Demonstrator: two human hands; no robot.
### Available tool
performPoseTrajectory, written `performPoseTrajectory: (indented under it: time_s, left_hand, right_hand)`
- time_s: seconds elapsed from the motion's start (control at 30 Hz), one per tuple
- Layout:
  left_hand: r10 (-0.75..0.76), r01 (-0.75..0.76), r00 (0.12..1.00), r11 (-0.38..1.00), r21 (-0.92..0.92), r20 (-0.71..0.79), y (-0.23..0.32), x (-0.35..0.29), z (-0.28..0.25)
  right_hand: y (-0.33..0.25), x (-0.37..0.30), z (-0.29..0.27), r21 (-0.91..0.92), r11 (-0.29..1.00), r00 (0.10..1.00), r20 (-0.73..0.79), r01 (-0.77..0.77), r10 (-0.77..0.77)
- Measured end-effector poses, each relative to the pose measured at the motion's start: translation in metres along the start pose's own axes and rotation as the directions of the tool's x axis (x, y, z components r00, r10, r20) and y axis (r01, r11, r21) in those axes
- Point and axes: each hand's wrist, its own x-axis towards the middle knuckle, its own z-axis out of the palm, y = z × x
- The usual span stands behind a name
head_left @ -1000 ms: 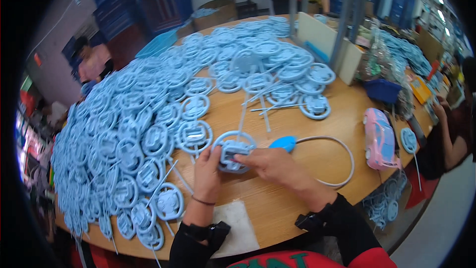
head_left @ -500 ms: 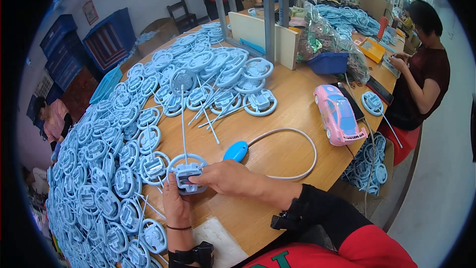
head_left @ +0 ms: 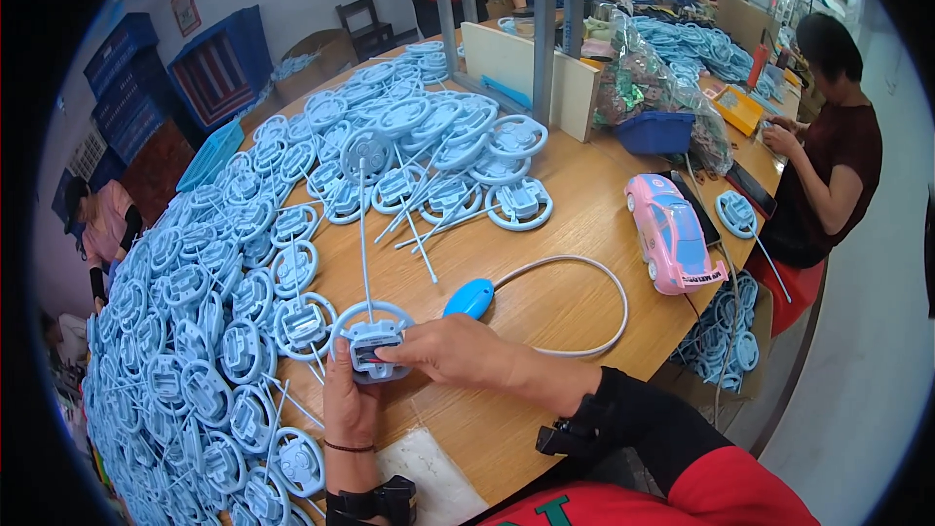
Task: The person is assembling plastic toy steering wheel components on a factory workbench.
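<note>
Head camera view shows that a light blue toy wheel (head_left: 373, 333) is held in front of the body, near the lower middle, just above the bench (head_left: 545, 282). Its rim is gripped at the left side by the left hand (head_left: 353, 409): the thumb is laid on the upper face, and the other fingers are mostly hidden beneath, so their exact position cannot be told. By the right hand (head_left: 456, 353), the wheel is touched at its hub, where a dark opening with a small reddish part is seen. The fingers of this hand are curled, with 1 fingertip set at the opening; whether something small is pinched there cannot be told.

Between the held wheel and the loose wheels farther away, a thin pale rod (head_left: 365, 244) is seen; to which wheel it belongs is not clear. At the left and behind, a large heap of similar wheels (head_left: 195, 282) is spread over the bench. Just beside the right hand, a bright blue oval device (head_left: 469, 299) is placed, from which a whitish cable (head_left: 624, 304) is curved to the right. Farther right, a pink toy car (head_left: 672, 234) is parked, and beside it 1 single wheel (head_left: 735, 213) with a rod is laid.
</note>
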Motion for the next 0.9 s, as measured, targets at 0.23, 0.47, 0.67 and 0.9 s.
performPoseTrajectory:
  time_s: [0.23,0.47,0.67,0.9]
  left_hand:
    - [0.042,-0.044,0.998,0.998,-0.039,-0.056,-0.0046,0.0020,-0.0047]
    - [0.087,-0.084,0.991,0.996,0.031,-0.097,-0.0074,0.0018,-0.0065]
    - [0.016,-0.017,0.994,1.000,-0.007,-0.105,-0.0032,0.0018,-0.0020]
    - [0.006,-0.006,0.999,1.000,-0.003,-0.037,-0.0019,0.0007,-0.0030]
  right_hand:
    - [-0.0023,-0.0002,-0.0010,0.007,1.000,1.000,0.007,-0.018,0.018]
    - [-0.0018,0.0001,-0.0023,-0.018,0.999,0.998,0.050,-0.048,0.049]
    - [0.0039,0.0008,-0.0017,0.008,0.999,0.999,0.036,-0.039,0.038]
    - [0.0016,0.0029,-0.0035,-0.011,0.998,0.991,0.117,-0.069,0.069]
